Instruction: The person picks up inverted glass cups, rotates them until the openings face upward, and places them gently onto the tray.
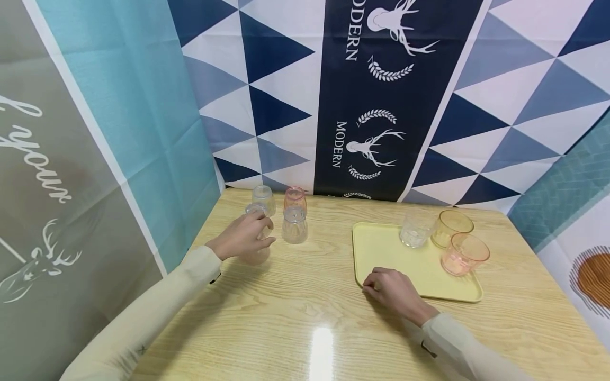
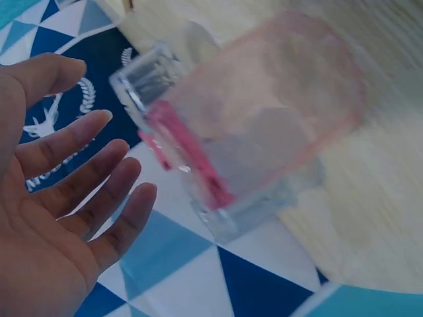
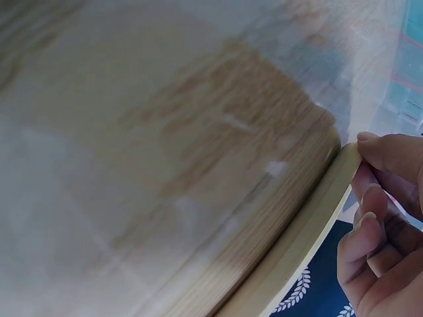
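My left hand (image 1: 244, 233) hovers over the left part of the table, fingers apart and loosely bent, holding nothing. Just below it stands a pinkish glass (image 1: 256, 257), partly hidden in the head view; the left wrist view shows this upside-down glass (image 2: 277, 112) apart from the fingertips. Close by are a clear glass (image 1: 295, 227), a pink glass (image 1: 295, 197) and another clear glass (image 1: 264, 198), with one more clear glass (image 1: 252, 207) partly behind the hand. My right hand (image 1: 394, 293) pinches the near-left corner of a yellow tray (image 1: 381, 254), thumb on the rim (image 3: 291, 257).
On the tray's right side stand a clear glass (image 1: 415, 230), an amber glass (image 1: 451, 228) and a pink-orange glass (image 1: 464, 255). A patterned cloth wall (image 1: 286, 106) rises behind the wooden table (image 1: 286, 307), and another curtain (image 1: 128, 106) borders its left side.
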`<state>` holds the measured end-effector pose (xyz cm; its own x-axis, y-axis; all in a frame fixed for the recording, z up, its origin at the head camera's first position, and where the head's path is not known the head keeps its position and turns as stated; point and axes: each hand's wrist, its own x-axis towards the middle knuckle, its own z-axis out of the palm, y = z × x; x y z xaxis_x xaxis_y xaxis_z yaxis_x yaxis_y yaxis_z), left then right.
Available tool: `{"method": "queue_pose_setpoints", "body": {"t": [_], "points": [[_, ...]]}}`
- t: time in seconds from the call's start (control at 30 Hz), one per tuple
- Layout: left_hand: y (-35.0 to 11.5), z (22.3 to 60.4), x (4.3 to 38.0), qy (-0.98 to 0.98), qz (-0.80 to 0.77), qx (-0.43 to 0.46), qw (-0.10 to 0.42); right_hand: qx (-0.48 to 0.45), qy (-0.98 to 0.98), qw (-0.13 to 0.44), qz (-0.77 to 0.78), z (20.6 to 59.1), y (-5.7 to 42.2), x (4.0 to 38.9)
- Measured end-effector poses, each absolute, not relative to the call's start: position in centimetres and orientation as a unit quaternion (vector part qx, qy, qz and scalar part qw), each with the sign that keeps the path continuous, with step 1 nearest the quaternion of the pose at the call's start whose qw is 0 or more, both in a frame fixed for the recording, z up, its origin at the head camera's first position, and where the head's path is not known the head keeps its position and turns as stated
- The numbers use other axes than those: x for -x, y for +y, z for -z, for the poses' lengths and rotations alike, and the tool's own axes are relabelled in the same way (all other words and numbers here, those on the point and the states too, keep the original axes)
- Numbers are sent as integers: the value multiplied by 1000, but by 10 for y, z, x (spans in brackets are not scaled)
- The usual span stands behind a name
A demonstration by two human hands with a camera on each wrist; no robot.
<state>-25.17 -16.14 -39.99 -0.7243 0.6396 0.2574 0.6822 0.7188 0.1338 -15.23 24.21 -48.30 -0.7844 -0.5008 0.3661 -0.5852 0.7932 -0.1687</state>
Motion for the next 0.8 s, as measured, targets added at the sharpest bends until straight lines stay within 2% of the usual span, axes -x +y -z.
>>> {"method": "queue_pose_setpoints", "body": {"t": [0.37, 0.8], "points": [[-180, 407, 254, -930, 113, 338, 90, -295, -931, 154, -149, 482, 243, 152], [-193, 415, 266, -929, 185, 320, 15, -306, -925, 166, -156, 484, 244, 153]]}}
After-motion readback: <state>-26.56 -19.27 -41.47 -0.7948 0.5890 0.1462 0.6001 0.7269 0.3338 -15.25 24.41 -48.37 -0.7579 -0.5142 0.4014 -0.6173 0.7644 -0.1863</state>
